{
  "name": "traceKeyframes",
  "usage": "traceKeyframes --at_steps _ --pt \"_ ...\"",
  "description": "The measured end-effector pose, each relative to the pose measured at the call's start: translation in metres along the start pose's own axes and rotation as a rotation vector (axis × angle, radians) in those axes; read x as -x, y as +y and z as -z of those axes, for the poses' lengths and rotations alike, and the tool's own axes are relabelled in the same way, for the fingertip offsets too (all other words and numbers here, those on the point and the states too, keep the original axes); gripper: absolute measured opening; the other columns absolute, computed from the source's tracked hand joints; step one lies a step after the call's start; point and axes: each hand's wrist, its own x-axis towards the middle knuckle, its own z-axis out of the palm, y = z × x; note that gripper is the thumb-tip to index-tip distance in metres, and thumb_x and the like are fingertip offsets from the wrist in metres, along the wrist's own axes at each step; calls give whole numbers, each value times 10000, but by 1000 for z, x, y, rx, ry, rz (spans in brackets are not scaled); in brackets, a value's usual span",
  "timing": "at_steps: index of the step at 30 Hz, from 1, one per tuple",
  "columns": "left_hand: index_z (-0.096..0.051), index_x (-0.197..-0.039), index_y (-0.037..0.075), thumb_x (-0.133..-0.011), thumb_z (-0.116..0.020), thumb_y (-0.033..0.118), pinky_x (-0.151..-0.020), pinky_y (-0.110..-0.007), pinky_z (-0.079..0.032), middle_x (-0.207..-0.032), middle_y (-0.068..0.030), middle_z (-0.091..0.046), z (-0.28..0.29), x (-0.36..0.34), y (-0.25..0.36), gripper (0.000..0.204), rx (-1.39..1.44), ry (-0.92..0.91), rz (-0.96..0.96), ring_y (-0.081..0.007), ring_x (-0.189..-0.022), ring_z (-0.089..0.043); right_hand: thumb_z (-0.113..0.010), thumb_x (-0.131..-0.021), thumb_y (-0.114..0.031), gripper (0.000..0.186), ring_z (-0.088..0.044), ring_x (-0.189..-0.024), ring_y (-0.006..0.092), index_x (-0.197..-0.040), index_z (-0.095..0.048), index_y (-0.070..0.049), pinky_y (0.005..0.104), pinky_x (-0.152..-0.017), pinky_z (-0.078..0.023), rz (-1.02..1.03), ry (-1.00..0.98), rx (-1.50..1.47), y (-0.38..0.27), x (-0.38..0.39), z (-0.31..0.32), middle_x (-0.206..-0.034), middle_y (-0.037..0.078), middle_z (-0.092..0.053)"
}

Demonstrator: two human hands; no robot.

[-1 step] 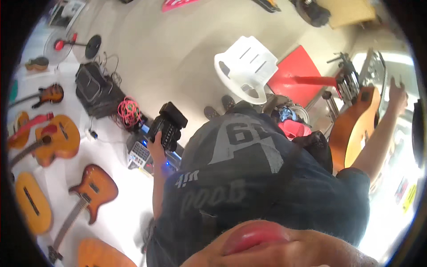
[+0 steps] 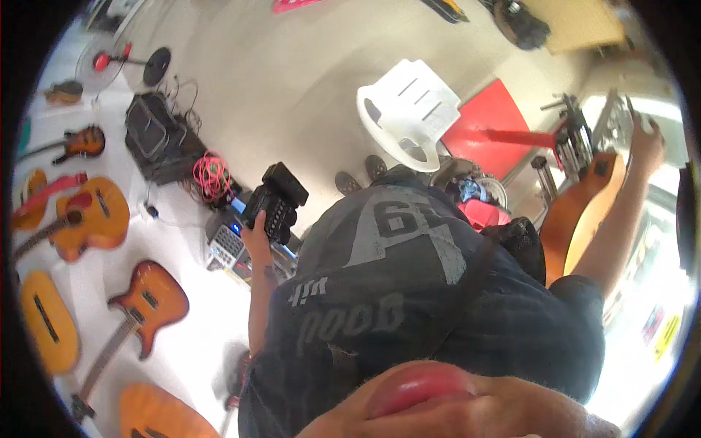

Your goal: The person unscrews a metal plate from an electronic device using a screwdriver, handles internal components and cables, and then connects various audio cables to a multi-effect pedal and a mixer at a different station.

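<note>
My left hand (image 2: 257, 235) grips a boxy black device (image 2: 276, 206) from its near side, held out in front at my left. The device has rows of small buttons or knobs, and its exact kind is unclear. At the far right, my raised right hand (image 2: 647, 142) is at a dark upright bar (image 2: 630, 106) that looks like a handle beside a bright glass pane. Its fingers curl there, though glare blurs them. A light-brown acoustic guitar (image 2: 580, 219) stands on edge between my body and my right forearm.
Several guitars, including a sunburst electric guitar (image 2: 151, 306), line the white wall at left. A pink coiled cable (image 2: 212, 175) and a black bag (image 2: 155, 131) lie ahead-left. A white plastic chair (image 2: 412, 109) and a red panel (image 2: 485, 124) stand ahead. Metal stands (image 2: 573, 135) crowd the right.
My right hand has shifted slightly left and up to the upright bar, its fingers now less spread. My left hand keeps the black device at about the same place.
</note>
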Motion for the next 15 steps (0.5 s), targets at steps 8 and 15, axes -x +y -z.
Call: traceKeyframes --at_steps 8,15 --pt "-687 -1204 -40 -878 -794 162 -848 -311 -540 -1040 -101 -750 -43 60 -13 398 52 200 30 -165 -912 -691 -688 -916 -576 666 -675 -1070 294 -1320 -631 -49 469 -954 -515 953 -1157 -903 -469 238 -91 -1166 177 -711" --pt "-658 -1193 -48 -858 -812 173 -839 -339 -555 -1036 -126 -750 -82 134 -52 430 67 453 28 -171 -897 -698 -720 -798 -721 1075 -520 -1254 342 -1534 -337 -37 565 -1047 -417 437 -2174 -746 -641 347 -165 -1402 218 -516"
